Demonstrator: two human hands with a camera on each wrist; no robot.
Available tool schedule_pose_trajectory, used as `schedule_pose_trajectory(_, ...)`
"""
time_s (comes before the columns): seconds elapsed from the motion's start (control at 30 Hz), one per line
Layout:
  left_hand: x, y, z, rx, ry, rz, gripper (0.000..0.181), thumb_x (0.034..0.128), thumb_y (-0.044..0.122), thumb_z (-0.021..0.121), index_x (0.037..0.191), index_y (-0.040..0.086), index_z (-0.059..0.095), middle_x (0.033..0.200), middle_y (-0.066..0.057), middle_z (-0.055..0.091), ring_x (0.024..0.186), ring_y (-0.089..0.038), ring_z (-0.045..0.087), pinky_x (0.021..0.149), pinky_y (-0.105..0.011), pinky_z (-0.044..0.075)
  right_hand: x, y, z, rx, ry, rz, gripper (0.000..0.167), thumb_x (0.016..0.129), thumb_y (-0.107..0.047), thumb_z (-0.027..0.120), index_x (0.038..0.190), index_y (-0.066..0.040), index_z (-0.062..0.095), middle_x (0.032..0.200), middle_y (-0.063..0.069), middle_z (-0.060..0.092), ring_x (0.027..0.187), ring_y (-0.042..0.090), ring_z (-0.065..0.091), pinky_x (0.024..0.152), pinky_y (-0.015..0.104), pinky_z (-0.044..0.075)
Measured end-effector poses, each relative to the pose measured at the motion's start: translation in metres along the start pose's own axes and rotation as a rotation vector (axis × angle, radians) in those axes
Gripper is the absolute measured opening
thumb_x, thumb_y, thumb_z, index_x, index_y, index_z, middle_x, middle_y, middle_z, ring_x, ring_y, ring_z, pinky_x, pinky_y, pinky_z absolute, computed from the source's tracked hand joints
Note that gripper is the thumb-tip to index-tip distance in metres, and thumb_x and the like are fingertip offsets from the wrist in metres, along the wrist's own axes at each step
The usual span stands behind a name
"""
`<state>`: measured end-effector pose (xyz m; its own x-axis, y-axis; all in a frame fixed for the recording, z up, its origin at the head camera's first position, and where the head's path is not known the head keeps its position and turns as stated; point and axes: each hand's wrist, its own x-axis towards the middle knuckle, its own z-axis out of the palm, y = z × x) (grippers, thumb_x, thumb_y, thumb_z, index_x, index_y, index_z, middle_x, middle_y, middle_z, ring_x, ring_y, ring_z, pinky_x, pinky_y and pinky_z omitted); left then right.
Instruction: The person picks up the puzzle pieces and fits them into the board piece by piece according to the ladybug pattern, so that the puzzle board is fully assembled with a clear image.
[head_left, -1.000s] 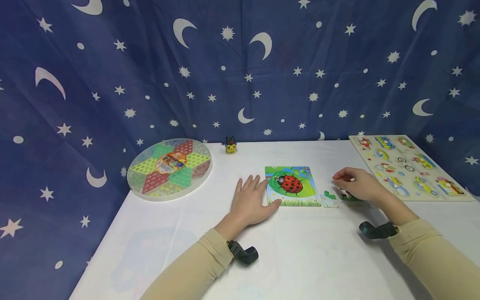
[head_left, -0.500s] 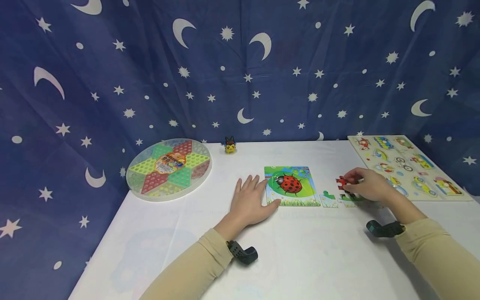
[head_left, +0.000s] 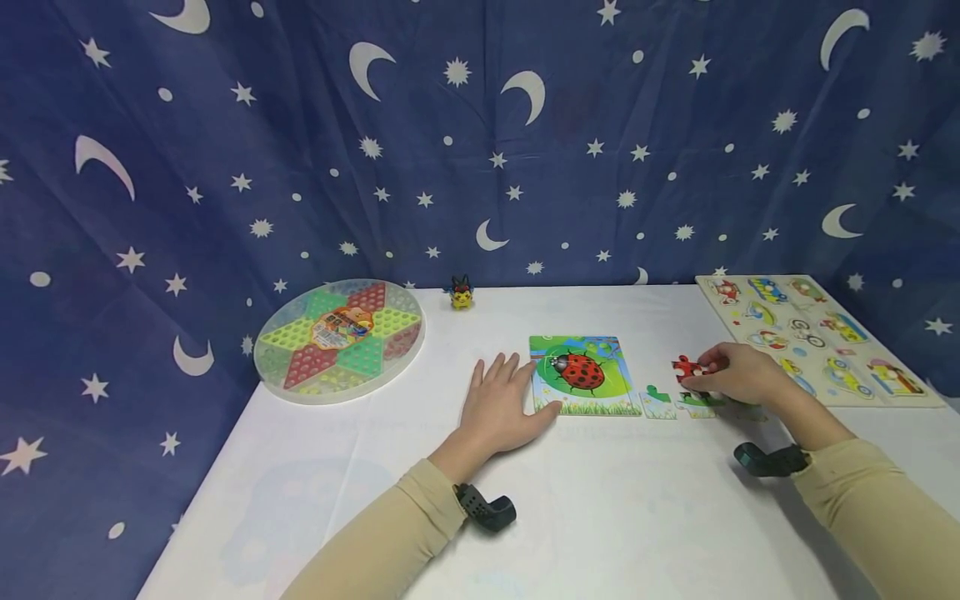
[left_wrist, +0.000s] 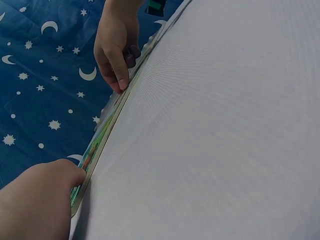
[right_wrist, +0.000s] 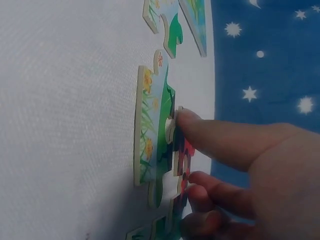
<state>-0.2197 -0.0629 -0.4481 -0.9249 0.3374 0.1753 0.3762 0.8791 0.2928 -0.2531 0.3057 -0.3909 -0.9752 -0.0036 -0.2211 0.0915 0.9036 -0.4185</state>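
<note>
R hand (head_left: pixel 738 377), shifted a bit right, pinches now-visible red pc (head_left: pixel 683 365) on desk (head_left: pixel 600 508) just beyond grass pc (head_left: pixel 699 412), prob. lining them up; L hand (head_left: pixel 501 407) spread at ladybug board's (head_left: pixel 581 375) left edge.

The backdrop (head_left: pixel 427 125) is dark blue with white stars and crescents; the worktop (head_left: pixel 600 508) is white, the sleeves (head_left: pixel 390 525) beige. The ladybird board (head_left: pixel 583 372) is black-spotted red on green and blue, the puzzle piece (head_left: pixel 684 368) red and black. The game board (head_left: pixel 341 343) is red, green and yellow, the picture board (head_left: pixel 816 343) cream and multicoloured.
</note>
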Motion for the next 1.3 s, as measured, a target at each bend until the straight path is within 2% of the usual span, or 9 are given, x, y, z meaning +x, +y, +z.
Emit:
schedule_pose_trajectory(0.23,0.001,-0.001,0.001,0.008,-0.002,-0.007,0.082,0.094,0.071,0.046,0.156,0.018,0.046,0.161,-0.012,0.038,0.152,-0.031,0.026,0.124,-0.055,0.009,0.003,0.0,-0.001,0.002,0.0,-0.02,0.072,0.082,-0.049,0.083,0.116,0.008,0.055,0.097,0.018,0.058,0.086,0.031,0.054,0.067,0.037,0.046)
schedule_pose_trajectory(0.47,0.0,0.0,0.001,0.007,-0.006,-0.012,0.081,0.094,0.071,0.046,0.156,0.019,0.045,0.161,-0.012,0.038,0.152,-0.031,0.026,0.124,-0.055,0.01,0.002,-0.004,0.0,0.064,0.027,-0.034,0.074,0.081,-0.046,0.085,0.12,0.006,0.049,0.107,0.022,0.06,0.092,0.034,0.057,0.071,0.04,0.048)
schedule_pose_trajectory(0.67,0.001,0.0,0.001,0.004,-0.008,-0.016,0.081,0.094,0.071,0.046,0.157,0.019,0.045,0.162,-0.011,0.038,0.153,-0.031,0.025,0.124,-0.054,0.009,0.004,-0.009,0.005,0.13,0.045,-0.046,0.066,0.086,-0.031,0.083,0.124,0.006,0.043,0.096,0.016,0.064,0.076,0.024,0.061,0.062,0.034,0.048)
schedule_pose_trajectory(0.83,0.001,0.0,0.001,0.002,-0.008,-0.016,0.081,0.094,0.071,0.047,0.156,0.019,0.045,0.162,-0.012,0.038,0.153,-0.031,0.025,0.124,-0.054,0.009,0.007,-0.012,0.01,0.2,0.04,-0.052,0.061,0.091,-0.018,0.078,0.13,0.006,0.038,0.092,0.014,0.066,0.068,0.02,0.065,0.06,0.034,0.05)
schedule_pose_trajectory(1.07,0.001,-0.001,0.001,0.0,0.002,-0.011,0.081,0.0938,0.071,0.047,0.156,0.019,0.046,0.161,-0.012,0.039,0.152,-0.031,0.027,0.124,-0.055,0.01,0.005,-0.018,0.014,0.143,0.047,-0.14,0.055,0.095,-0.016,0.073,0.144,-0.007,0.05,0.103,0.02,0.063,0.073,0.022,0.062,0.061,0.034,0.049)
schedule_pose_trajectory(1.3,0.0,0.0,0.0,0.004,0.003,-0.007,0.081,0.0939,0.071,0.047,0.156,0.018,0.047,0.161,-0.012,0.039,0.152,-0.032,0.027,0.123,-0.055,0.01,0.004,-0.028,0.018,0.191,0.04,-0.16,0.053,0.096,-0.015,0.071,0.144,-0.006,0.051,0.109,0.022,0.061,0.07,0.021,0.062,0.06,0.033,0.054)
